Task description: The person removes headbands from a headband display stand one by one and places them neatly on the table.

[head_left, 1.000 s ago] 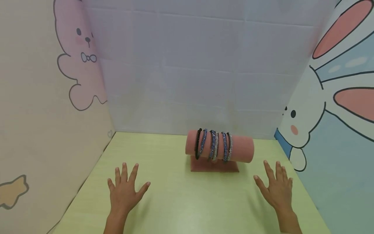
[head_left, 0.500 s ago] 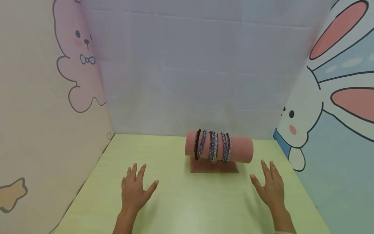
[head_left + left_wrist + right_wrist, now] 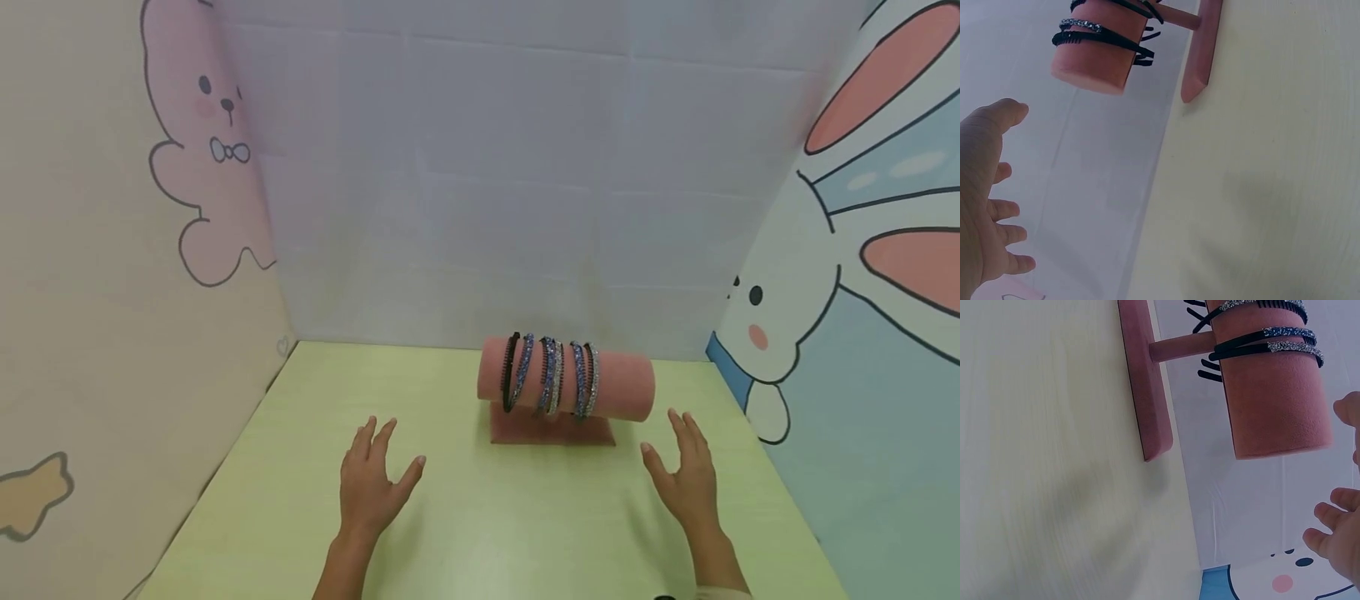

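A pink cylinder stand [image 3: 628, 385] on a flat pink base [image 3: 551, 431] stands toward the back of the table. Several headbands [image 3: 550, 375] with comb teeth loop over its roll. One is plain black [image 3: 509, 372]; others carry blue or silver glitter. My left hand [image 3: 370, 493] hovers in front and to the left, fingers extended and thumb spread, holding nothing. To the right and front, my right hand [image 3: 688, 490] is held likewise, apart from the stand. The left wrist view shows the roll's left end [image 3: 1091, 69]; the right wrist view shows its bare right end [image 3: 1282, 415].
The pale yellow-green table [image 3: 480, 533] runs back to a whitish wall sheet [image 3: 450, 208]. Side walls flank it, with a pink bear [image 3: 225, 208] on the left and a rabbit [image 3: 787, 317] on the right. A small dark thing [image 3: 664, 597] peeks in at the bottom edge.
Both hands have moved inward: the left one to the right, the right one a little to the left, each turning its palm more inward. The stand and headbands have not moved.
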The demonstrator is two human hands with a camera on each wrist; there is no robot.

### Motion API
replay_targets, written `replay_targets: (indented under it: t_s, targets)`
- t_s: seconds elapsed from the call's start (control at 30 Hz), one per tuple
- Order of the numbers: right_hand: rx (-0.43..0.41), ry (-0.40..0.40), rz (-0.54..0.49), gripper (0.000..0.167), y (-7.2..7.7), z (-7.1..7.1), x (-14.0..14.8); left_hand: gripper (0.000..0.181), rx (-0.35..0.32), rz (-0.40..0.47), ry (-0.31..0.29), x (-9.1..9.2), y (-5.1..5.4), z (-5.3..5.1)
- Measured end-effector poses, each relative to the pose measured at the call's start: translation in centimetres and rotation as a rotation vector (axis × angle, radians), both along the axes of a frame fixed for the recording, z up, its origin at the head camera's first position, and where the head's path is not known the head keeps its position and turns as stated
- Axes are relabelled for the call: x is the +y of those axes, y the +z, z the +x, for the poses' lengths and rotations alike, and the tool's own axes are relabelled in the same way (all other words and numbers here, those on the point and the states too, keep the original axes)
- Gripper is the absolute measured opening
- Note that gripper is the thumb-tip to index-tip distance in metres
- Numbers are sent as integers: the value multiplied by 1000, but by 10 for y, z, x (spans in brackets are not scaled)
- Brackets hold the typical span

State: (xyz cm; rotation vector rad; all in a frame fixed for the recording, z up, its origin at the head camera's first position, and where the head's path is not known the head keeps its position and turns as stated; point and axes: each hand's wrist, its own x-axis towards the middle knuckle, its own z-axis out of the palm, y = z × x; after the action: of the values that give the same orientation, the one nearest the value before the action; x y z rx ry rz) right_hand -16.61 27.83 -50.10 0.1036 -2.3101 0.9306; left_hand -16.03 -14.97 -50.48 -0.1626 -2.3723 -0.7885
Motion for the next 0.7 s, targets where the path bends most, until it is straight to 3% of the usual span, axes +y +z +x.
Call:
replay_targets:
  t_s: [0.37, 0.7]
  targets:
    - [173, 29, -72, 64, -2, -14, -6, 60, 12, 119, -68, 16, 3, -11]
    - [161, 63, -139, 64, -2, -22, -9, 58, -27, 148, -151, 27, 3, -20]
